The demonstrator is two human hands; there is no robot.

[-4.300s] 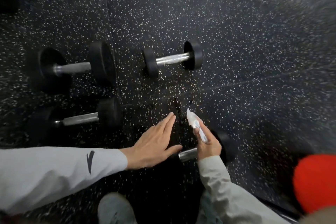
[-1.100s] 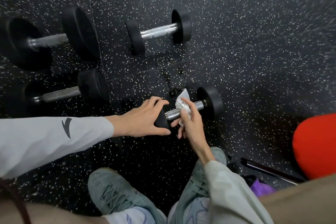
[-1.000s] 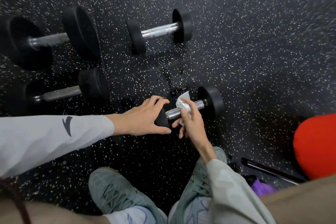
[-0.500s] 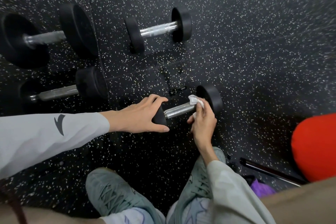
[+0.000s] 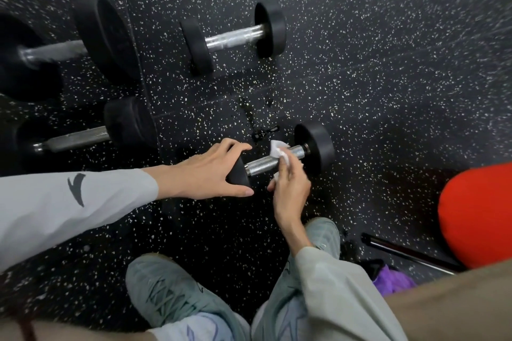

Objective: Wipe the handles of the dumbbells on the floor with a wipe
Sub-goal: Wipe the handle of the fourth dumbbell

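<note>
Several black dumbbells with chrome handles lie on the speckled rubber floor. The nearest dumbbell [image 5: 314, 147] lies in front of my feet. My left hand [image 5: 206, 173] grips its left weight head from above. My right hand [image 5: 289, 184] presses a white wipe [image 5: 278, 149] around the middle of that chrome handle [image 5: 261, 165]. A small dumbbell [image 5: 234, 39] lies farther away at centre. At the left are a large dumbbell [image 5: 105, 41] and a medium dumbbell [image 5: 130, 124].
My two grey-green shoes [image 5: 171, 296] stand just below the nearest dumbbell. A red rounded object [image 5: 476, 219], a thin metal bar [image 5: 407, 253] and something purple [image 5: 393, 279] lie at the right. A small dark scuff [image 5: 263, 131] marks the floor by the handle.
My right hand slid the wipe along the handle, out toward the right head half a second ago and now back to the middle. My left hand kept its grip on the left head.
</note>
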